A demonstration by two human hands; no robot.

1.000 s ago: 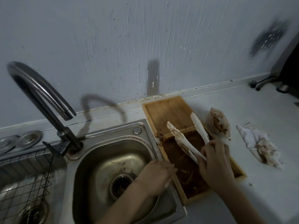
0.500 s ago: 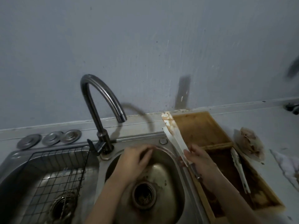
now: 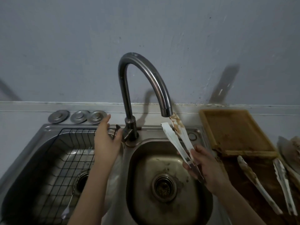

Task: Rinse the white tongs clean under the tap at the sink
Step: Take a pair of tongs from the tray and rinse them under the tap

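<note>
Tap (image 3: 144,82): brushed metal, dull sheen. Sink (image 3: 170,184): stainless steel, satin, stained brown around the drain. Wire rack (image 3: 65,159): dark coated metal. White tongs (image 3: 177,140): smooth, plastic-looking, smeared with brown residue. Tray (image 3: 233,132): bare wood, matt, soiled. Wall (image 3: 81,46): painted, matt, roughly textured.

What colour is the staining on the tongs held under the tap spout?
Brown, smeared over the upper tip of the white tongs in the right hand; head view, the only one.

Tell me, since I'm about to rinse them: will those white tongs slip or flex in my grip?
Probably springy: the white tongs splay apart beyond the right hand. Brown smears near the tips suggest greasy, slippery blades. They look thin, likely light.
</note>
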